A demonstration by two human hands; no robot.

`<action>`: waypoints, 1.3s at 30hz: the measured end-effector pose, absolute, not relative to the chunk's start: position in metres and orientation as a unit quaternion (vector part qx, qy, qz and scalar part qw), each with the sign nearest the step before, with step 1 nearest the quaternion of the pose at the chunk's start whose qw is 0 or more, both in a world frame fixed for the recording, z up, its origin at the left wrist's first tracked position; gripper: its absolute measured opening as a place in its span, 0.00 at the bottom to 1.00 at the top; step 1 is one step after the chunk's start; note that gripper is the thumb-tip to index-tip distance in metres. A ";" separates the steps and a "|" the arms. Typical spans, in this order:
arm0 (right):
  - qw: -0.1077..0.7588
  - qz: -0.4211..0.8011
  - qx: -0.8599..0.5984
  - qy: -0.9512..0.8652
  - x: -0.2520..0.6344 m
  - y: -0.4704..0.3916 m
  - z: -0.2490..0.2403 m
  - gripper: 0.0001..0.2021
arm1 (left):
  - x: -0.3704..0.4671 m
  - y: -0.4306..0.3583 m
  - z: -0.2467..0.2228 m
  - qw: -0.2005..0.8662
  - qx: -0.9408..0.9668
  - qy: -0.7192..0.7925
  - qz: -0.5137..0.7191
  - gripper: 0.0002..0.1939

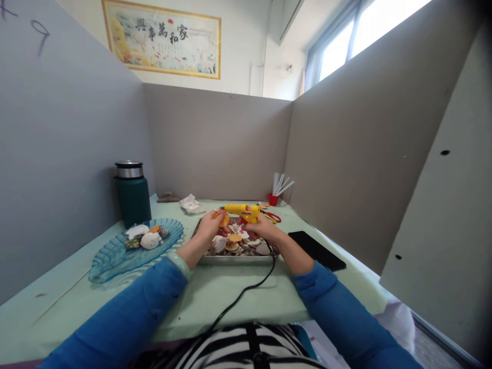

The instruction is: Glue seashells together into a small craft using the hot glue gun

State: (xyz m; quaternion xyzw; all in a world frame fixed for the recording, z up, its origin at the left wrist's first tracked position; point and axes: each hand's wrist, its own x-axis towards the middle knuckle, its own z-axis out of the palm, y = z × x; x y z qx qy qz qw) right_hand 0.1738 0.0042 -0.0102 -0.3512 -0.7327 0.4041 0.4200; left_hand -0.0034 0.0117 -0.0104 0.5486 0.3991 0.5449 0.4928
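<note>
My right hand is wrapped round the handle of a yellow glue gun, whose nozzle points left. A black cord runs from it down over the table's front edge. My left hand pinches an orange shell right at the nozzle; whether the tip touches the shell cannot be made out. Both hands are above a metal tray heaped with white, brown and orange shells.
Left is a blue shell-shaped plate with several shells, a green bottle behind it. At the back are crumpled tissue and a red cup of white sticks. Scissors and a black flat object lie right.
</note>
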 end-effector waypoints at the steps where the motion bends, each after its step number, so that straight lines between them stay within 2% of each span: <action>1: 0.421 0.407 -0.350 -0.731 0.174 0.004 -0.010 0.11 | -0.003 0.012 -0.010 0.490 0.552 0.399 0.544 0.07; 39: 0.419 0.399 -0.342 -0.740 0.174 0.008 -0.014 0.10 | -0.004 0.010 -0.007 0.496 0.529 0.408 0.555 0.04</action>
